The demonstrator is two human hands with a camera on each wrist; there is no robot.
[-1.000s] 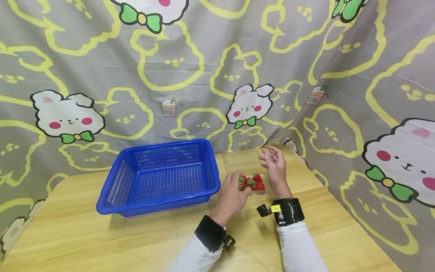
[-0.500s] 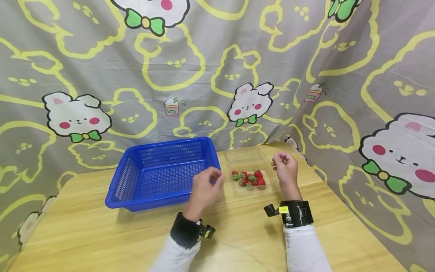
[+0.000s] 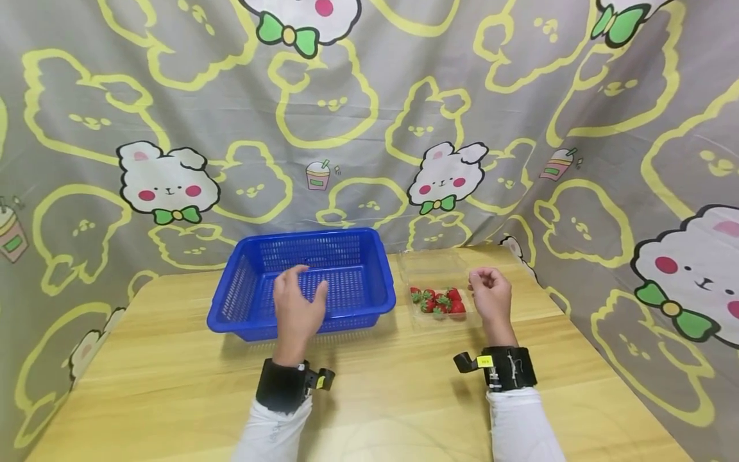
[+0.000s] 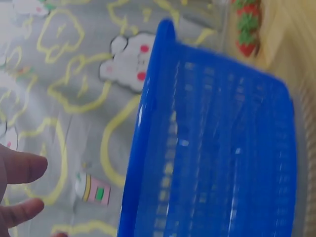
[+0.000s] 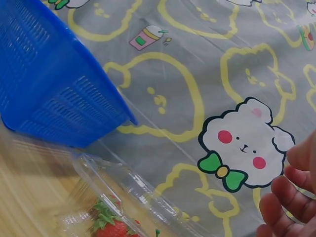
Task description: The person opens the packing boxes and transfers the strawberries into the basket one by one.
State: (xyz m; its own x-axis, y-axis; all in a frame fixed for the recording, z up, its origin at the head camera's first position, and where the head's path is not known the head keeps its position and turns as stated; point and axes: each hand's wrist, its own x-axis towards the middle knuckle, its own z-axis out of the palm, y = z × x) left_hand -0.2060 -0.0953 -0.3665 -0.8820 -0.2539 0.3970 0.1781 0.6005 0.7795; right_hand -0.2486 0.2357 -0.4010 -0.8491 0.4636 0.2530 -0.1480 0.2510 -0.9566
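Note:
My left hand (image 3: 297, 308) is over the near side of a blue plastic basket (image 3: 245, 332), thumb and fingers apart with nothing seen between them. In the left wrist view, fingertips (image 4: 29, 168) show at the left edge, apart from the basket's rim. Right of the basket lies a clear plastic box (image 3: 418, 321) with its lid (image 3: 433, 260) folded back. Several red strawberries (image 3: 441, 301) with green leaves sit in it. My right hand (image 3: 492, 298) hovers beside the box's right side, fingers loosely curled. Nothing shows in it in the right wrist view.
Everything stands on a light wooden table (image 3: 392, 391). A grey curtain (image 3: 358, 96) with a rabbit print hangs close behind the basket and box, and another stretch runs along the right side.
My left hand has moved left from the strawberries to the basket, and its fingers have spread. My right hand has drawn slightly away from the box, its fingers more curled.

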